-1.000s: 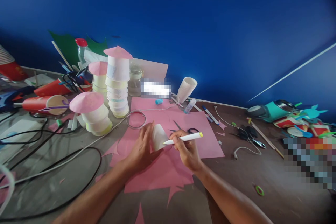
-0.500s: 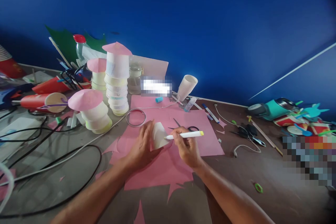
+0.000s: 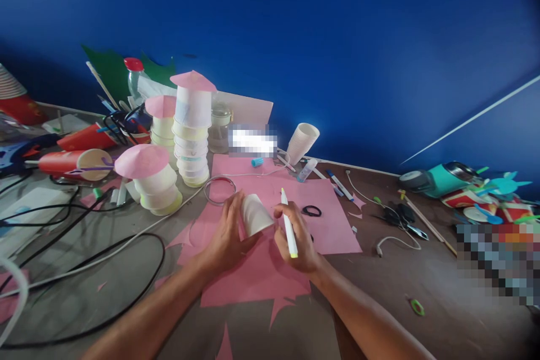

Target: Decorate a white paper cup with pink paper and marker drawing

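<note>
A white paper cup (image 3: 256,216) lies tilted on the pink paper (image 3: 270,278), and my left hand (image 3: 230,230) grips it from the left. My right hand (image 3: 297,239) is closed around a white marker with a yellow end (image 3: 289,226); its tip points up and away, apart from the cup. Just beyond that hand lie scissors (image 3: 311,211), partly covered by it. Left of my hands stand stacked cups topped with pink paper cones: a tall tower (image 3: 192,129), a short one (image 3: 152,185) and another (image 3: 161,121) behind.
A nested stack of white cups (image 3: 302,143) leans near the blue wall. A blue cap (image 3: 257,162), a glue bottle (image 3: 307,170) and markers (image 3: 340,185) lie beyond the hands. Cables (image 3: 139,298) loop across the left; keys (image 3: 400,214) and a teal bottle (image 3: 447,178) lie right.
The marker has swung from pointing left at the cup to pointing away from me, and its tip has left the cup. The cup has turned a little in my left hand.
</note>
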{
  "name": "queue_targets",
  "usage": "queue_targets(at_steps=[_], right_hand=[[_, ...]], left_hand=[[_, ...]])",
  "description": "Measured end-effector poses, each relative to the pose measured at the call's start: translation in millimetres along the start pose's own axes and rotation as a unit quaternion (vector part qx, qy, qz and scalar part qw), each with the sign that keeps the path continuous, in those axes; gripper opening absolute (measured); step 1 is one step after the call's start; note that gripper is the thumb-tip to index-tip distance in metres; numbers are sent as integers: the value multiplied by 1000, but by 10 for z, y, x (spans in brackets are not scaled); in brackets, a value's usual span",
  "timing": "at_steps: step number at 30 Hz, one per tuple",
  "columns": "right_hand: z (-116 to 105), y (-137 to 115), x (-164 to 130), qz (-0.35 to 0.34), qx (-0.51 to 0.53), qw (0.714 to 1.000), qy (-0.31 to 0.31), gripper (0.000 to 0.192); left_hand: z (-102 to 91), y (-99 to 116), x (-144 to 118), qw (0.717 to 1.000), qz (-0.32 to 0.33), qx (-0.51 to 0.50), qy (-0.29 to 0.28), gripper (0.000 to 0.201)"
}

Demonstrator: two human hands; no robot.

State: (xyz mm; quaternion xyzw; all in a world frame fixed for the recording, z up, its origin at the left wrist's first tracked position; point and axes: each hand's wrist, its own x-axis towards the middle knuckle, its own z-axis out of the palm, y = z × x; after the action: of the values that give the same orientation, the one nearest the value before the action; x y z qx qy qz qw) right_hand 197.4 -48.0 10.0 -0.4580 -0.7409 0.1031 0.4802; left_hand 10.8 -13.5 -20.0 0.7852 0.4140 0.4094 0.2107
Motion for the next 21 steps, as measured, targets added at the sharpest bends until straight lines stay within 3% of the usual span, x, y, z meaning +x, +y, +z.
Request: queue_targets(at_steps=[7,12,21], right_hand=[[10,157,-69,-5,-29,996,-85,37],[-12,165,-64,-54,-66,994,-73,36],[7,149,-56,-92,-101,988,-67,41]], left_hand=[[-9,-15,-16,1000,4,-20,0,92],[-7,-13,-35,997,4,-53,-50,103],[35,-54,-52,999,15,-22,-19,95]])
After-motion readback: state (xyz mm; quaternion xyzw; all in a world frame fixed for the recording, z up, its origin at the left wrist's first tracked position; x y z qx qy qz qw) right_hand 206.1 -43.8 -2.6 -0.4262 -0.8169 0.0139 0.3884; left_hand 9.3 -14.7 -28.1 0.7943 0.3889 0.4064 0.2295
